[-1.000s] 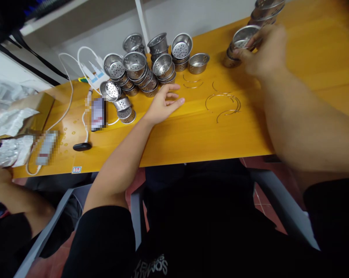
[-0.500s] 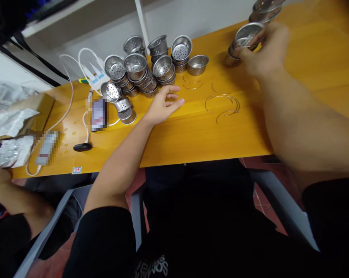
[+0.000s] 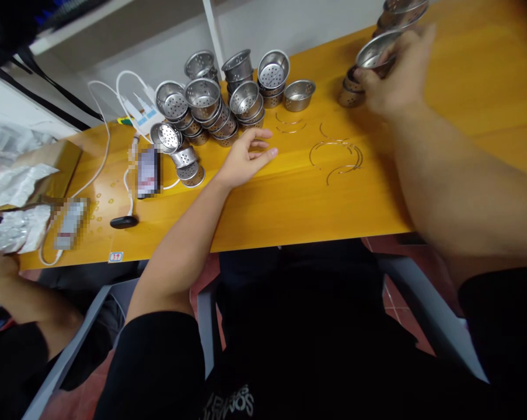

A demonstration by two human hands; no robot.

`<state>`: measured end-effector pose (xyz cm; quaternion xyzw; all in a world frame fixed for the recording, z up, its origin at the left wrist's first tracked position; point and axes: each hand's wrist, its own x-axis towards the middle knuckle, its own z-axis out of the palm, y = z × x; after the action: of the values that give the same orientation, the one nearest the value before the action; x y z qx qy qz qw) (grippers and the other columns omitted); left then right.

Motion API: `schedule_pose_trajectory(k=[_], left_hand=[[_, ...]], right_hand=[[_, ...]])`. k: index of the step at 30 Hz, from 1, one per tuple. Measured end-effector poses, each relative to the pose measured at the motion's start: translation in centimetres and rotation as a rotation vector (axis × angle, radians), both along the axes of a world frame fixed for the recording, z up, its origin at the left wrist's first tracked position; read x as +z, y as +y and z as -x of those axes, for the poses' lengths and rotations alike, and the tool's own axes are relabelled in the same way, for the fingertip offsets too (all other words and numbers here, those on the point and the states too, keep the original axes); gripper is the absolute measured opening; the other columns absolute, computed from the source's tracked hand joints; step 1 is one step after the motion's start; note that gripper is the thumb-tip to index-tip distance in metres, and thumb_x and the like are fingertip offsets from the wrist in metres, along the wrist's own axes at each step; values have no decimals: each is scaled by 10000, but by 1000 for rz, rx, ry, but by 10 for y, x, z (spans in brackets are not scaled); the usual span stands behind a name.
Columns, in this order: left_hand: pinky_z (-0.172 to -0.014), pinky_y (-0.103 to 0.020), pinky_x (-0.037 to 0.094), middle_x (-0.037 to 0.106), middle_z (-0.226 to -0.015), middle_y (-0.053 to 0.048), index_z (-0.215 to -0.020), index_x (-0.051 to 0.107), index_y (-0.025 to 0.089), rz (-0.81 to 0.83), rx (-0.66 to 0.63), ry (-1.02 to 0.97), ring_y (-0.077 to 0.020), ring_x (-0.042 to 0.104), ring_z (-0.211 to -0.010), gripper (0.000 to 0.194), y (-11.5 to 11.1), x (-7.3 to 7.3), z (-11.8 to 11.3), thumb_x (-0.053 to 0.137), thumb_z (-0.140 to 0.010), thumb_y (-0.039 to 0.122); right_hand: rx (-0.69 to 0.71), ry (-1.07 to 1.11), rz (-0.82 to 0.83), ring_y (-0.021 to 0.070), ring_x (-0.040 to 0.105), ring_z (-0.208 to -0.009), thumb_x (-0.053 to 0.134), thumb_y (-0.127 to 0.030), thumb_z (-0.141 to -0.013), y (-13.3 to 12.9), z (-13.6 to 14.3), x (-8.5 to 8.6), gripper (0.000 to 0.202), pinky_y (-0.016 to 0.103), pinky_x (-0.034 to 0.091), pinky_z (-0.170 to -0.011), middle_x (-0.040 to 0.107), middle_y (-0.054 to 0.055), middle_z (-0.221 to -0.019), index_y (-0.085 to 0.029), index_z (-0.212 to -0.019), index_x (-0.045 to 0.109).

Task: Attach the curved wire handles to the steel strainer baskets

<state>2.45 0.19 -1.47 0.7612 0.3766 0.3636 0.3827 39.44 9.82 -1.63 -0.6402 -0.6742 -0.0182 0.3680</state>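
The right hand (image 3: 394,84) grasps a round, perforated silver metal cup (image 3: 370,55) above a short stack of similar cups (image 3: 351,97) near the yellow wooden table's (image 3: 281,216) far edge. Probably light, stiff, slightly slippery; its rim offers purchase. The left hand (image 3: 244,157) is empty, fingers loosely parted.

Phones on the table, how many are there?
2. A dark-edged phone lies left of the stacked metal cups and the left hand; a paler phone lies farther left, by the crinkled wrap, which might hide another.
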Motion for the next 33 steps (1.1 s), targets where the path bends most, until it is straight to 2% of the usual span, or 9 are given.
schedule_pose_trajectory(k=[3, 10, 14, 15, 19, 23, 29, 31, 33], left_hand=[[-964, -288, 655, 600, -1510, -150, -1277, 569, 195, -3, -2, 11, -169, 696, -1253, 437, 0, 0, 0, 735, -910, 363], [-950, -275, 661, 602, -1497, -140, -1293, 550, 208, -21, -14, 17, -168, 693, -1253, 459, 2, -3, 1, 730, -921, 407], [-975, -302, 659, 536, -1576, -132, -1391, 473, 263, -66, -31, 47, -173, 694, -1270, 541, 4, -5, 4, 721, -950, 456], [-995, -320, 658, 516, -1600, -134, -1443, 429, 284, -84, -37, 58, -179, 693, -1285, 609, 4, -6, 5, 726, -952, 489], [-1091, -405, 636, 437, -1675, -143, -1611, 201, 348, -143, -109, 85, -233, 657, -1413, 937, 3, -6, 4, 736, -915, 677], [-1171, -458, 596, 518, -1587, -123, -1617, 221, 314, -169, -128, 63, -257, 642, -1461, 975, 2, -9, 1, 660, -898, 805], [-1213, -451, 584, 547, -1580, -116, -1631, 263, 339, -187, -28, 108, -249, 653, -1459, 936, 2, -6, 2, 685, -911, 761], [-1221, -441, 582, 539, -1593, -112, -1636, 268, 350, -194, 17, 124, -246, 637, -1480, 925, 2, -4, 4, 692, -915, 745], [-1196, -417, 600, 531, -1603, -113, -1636, 271, 351, -175, 30, 129, -241, 636, -1477, 942, 2, -4, 5, 696, -903, 762]], right_hand=[[-107, 157, -19, 231, 603, -1278, 857, -236, -952, -14, 15, 11, 345, 368, 496, -1082, 474, 208, -1435, -184, -1070, 537], [-37, 176, -184, 233, 600, -1333, 816, -250, -962, -37, 30, 29, 268, 372, 472, -1139, 568, 218, -1415, -196, -1025, 561], [206, 156, -294, 271, 639, -1163, 777, -375, -951, -62, 51, 44, 256, 437, 531, -989, 654, 121, -1236, -244, -1035, 575], [312, 183, -258, 284, 651, -1059, 784, -449, -942, -71, 60, 48, 288, 458, 541, -925, 675, 93, -1157, -266, -1036, 583], [648, 152, 1, 303, 632, -991, 780, -692, -934, -107, 104, 55, 441, 493, 522, -944, 693, 63, -1070, -293, -990, 603], [810, 61, 127, 311, 633, -990, 687, -784, -952, -121, 128, 54, 541, 490, 503, -958, 689, 81, -1028, -252, -936, 590], [780, 149, 253, 264, 673, -1129, 720, -629, -1006, -118, 99, 74, 428, 417, 536, -994, 698, 48, -1331, -327, -1273, 577], [636, 166, 318, 275, 679, -1090, 816, -590, -942, -116, 79, 78, 471, 427, 543, -962, 718, 58, -1245, -328, -1265, 594], [426, 148, 380, 297, 666, -1069, 869, -600, -900, -114, 57, 71, 504, 456, 534, -955, 724, 68, -1083, -314, -1241, 631]])
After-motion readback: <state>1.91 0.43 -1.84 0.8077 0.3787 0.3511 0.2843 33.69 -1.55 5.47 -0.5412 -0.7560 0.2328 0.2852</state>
